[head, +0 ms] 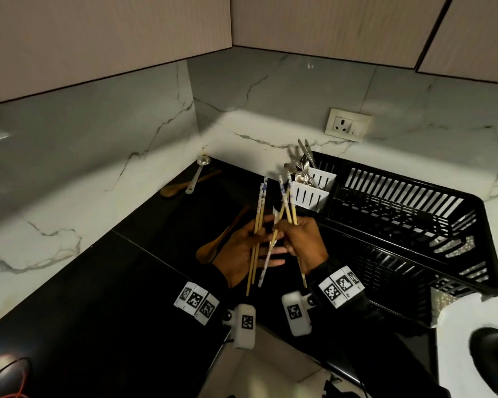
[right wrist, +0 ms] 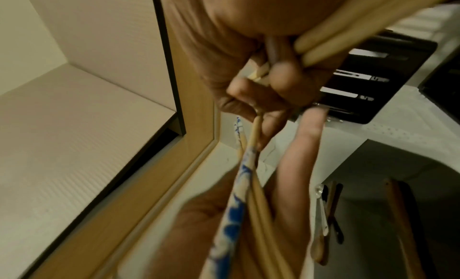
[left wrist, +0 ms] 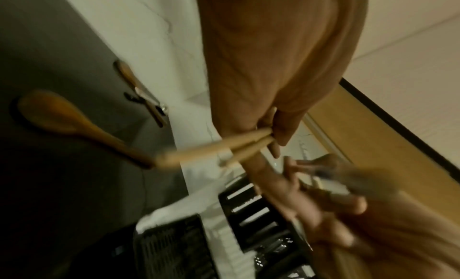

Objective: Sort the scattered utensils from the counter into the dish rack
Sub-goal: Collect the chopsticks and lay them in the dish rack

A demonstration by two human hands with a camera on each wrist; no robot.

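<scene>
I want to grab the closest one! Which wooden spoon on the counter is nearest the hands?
The wooden spoon lying just behind the left hand, partly hidden by it. The other wooden spoon lies far back by the wall, crossed under a metal ladle.

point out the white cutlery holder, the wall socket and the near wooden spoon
white cutlery holder (head: 309, 196), head view, front slotted wall
wall socket (head: 348, 124), head view, plate centre
near wooden spoon (head: 207, 252), head view, bowl

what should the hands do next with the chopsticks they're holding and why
Probably gather them into the right hand, then lower that bundle into the white slotted cutlery holder on the black plastic dish rack. Both hands hold wooden chopsticks with blue-and-white patterned tops; the left hand grips some, splayed, just short of the holder.
</scene>
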